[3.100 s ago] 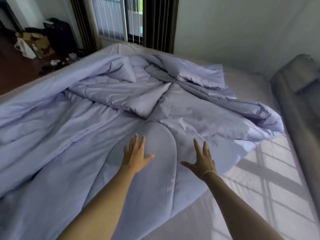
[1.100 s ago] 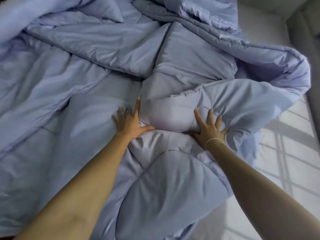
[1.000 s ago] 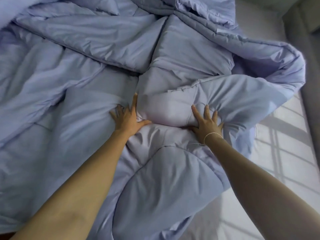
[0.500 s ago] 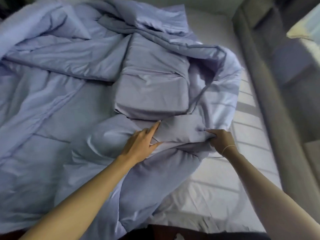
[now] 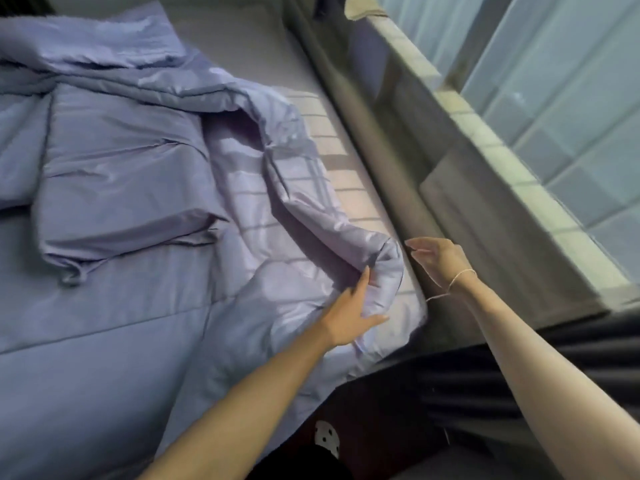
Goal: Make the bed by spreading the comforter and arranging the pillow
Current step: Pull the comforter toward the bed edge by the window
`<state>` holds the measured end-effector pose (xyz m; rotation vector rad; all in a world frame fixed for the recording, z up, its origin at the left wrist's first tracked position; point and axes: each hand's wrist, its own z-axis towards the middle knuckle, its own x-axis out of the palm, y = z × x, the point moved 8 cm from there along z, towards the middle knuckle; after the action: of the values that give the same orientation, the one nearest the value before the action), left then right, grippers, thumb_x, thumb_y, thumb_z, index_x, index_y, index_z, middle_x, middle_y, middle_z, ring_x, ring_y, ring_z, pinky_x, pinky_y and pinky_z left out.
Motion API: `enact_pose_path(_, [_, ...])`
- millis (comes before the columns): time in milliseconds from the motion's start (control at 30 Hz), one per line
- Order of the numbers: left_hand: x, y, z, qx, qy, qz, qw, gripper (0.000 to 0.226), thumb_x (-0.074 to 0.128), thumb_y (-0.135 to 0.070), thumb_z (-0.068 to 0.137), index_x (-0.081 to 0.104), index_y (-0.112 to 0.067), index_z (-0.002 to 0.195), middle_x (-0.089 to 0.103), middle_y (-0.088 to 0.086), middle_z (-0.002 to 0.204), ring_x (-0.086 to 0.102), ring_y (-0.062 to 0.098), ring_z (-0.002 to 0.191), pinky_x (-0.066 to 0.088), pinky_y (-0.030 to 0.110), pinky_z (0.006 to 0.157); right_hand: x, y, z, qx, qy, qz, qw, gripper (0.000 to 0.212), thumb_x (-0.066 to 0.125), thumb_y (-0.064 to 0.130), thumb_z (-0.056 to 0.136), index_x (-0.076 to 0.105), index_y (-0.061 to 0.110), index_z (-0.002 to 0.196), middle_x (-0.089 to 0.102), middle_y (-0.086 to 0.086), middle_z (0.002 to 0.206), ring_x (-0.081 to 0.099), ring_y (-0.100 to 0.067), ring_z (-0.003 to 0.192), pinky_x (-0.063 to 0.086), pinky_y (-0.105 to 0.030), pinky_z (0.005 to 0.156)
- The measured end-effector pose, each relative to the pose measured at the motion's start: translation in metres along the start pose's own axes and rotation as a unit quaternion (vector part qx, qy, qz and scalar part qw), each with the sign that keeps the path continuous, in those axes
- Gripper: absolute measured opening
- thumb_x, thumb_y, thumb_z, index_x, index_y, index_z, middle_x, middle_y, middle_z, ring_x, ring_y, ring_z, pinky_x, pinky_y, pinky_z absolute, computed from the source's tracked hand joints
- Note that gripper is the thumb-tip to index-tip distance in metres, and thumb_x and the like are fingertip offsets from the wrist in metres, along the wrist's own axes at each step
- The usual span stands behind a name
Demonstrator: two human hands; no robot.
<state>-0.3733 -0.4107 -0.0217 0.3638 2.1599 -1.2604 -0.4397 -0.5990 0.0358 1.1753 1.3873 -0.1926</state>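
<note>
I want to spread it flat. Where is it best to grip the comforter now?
Probably the bunched corner of the comforter that the left hand holds. The open right hand can take it from the right, where the edge curls upward.

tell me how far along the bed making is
Early. Done: the comforter lies flat along the near left of the bed. In hand: the left hand holds the comforter's corner near the bed's right edge; the right hand is open beside it, holding nothing. Left: the far part is bunched and folded over, bare mattress shows beyond, and no pillow is in view.
</note>
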Motion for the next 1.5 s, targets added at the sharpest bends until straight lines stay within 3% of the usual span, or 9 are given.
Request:
enact_pose_path(167, [0.015,0.020,0.009,0.008,-0.040,0.082,0.996,0.072,0.049,-0.053,0.090,0.018,-0.026,0.149,0.041,0.009,0.145,0.040,0.026,0.132,0.033,0.041,0.109,0.004,-0.031,-0.016,-0.014,-0.022,0.019,0.999,0.033,0.055,0.034,0.094,0.062,0.023,0.124,0.065,0.000,0.125,0.061,-0.021,0.114,0.045,-0.034,0.102])
enact_pose_path(300, [-0.012,0.084,0.000,-0.139,-0.099,0.239,0.956,0.073,0.041,-0.056,0.092,0.010,-0.027,0.151,0.007,0.009,0.159,0.004,0.031,0.146,0.007,0.053,0.115,0.028,-0.016,-0.022,-0.090,-0.033,0.012,0.995,0.055,0.050,0.047,0.093,0.045,0.019,0.140,0.047,-0.004,0.144,0.044,-0.022,0.132,0.035,-0.035,0.110])
enact_pose_path(433, [-0.015,0.141,-0.028,-0.275,-0.074,0.203,0.937,0.085,0.041,-0.064,0.088,0.000,-0.025,0.151,-0.010,0.015,0.158,-0.004,0.037,0.145,0.006,0.060,0.112,0.072,0.021,-0.029,-0.200,0.001,-0.052,0.978,0.071,0.053,0.055,0.088,0.031,0.023,0.147,0.026,-0.013,0.155,0.027,-0.030,0.142,0.029,-0.045,0.114])
enact_pose_path(600, [0.006,0.159,-0.045,-0.276,-0.006,0.173,0.946,0.080,0.042,-0.062,0.089,0.001,-0.032,0.150,-0.010,0.010,0.158,-0.001,0.036,0.144,0.013,0.059,0.112,0.143,0.049,-0.040,-0.318,0.066,-0.241,0.915,0.067,0.060,0.032,0.088,0.029,0.027,0.148,0.014,-0.014,0.158,0.014,-0.036,0.145,0.019,-0.053,0.116])
enact_pose_path(733, [0.014,0.162,-0.053,-0.250,0.003,0.204,0.946,0.080,0.042,-0.059,0.090,-0.003,-0.031,0.150,-0.013,0.008,0.158,-0.006,0.033,0.145,0.012,0.061,0.112,0.174,0.020,-0.032,-0.273,0.144,-0.293,0.905,0.075,0.047,0.004,0.090,0.015,0.038,0.148,-0.009,-0.010,0.160,0.001,-0.035,0.146,0.020,-0.048,0.117])
enact_pose_path(933, [0.018,0.165,-0.054,-0.227,-0.014,0.236,0.945,0.080,0.042,-0.056,0.092,-0.005,-0.030,0.150,-0.013,0.008,0.158,-0.007,0.033,0.145,0.010,0.061,0.111,0.195,0.056,-0.043,-0.299,0.129,-0.239,0.915,0.067,0.042,0.044,0.096,0.004,0.034,0.151,-0.007,-0.010,0.160,-0.004,-0.031,0.147,0.009,-0.049,0.119])
enact_pose_path(1100, [0.021,0.169,-0.054,-0.211,-0.016,0.260,0.942,0.081,0.044,-0.053,0.092,-0.004,-0.027,0.151,-0.012,0.008,0.158,-0.006,0.034,0.145,0.011,0.061,0.111,0.215,0.045,-0.030,-0.264,0.170,-0.287,0.905,0.066,0.040,0.006,0.096,0.010,0.023,0.151,-0.018,-0.005,0.158,-0.009,-0.029,0.147,0.006,-0.044,0.120])
enact_pose_path(1300, [0.016,0.173,-0.050,-0.186,-0.028,0.304,0.934,0.081,0.045,-0.053,0.091,-0.003,-0.026,0.151,-0.005,0.009,0.159,0.000,0.033,0.145,0.015,0.060,0.110,0.172,-0.024,0.005,-0.257,0.097,-0.292,0.916,0.037,0.050,-0.001,0.078,0.064,-0.004,0.113,0.050,-0.021,0.138,0.055,-0.048,0.115,0.053,-0.057,0.080])
enact_pose_path(1500, [0.011,0.169,-0.036,-0.164,-0.067,0.312,0.933,0.089,0.060,-0.053,0.083,0.013,-0.021,0.151,0.010,0.014,0.158,0.013,0.038,0.144,0.021,0.064,0.107,0.113,-0.106,0.030,-0.144,0.054,-0.412,0.898,0.061,0.035,0.001,0.095,0.008,0.003,0.150,-0.006,-0.020,0.158,0.011,-0.039,0.144,0.024,-0.041,0.116])
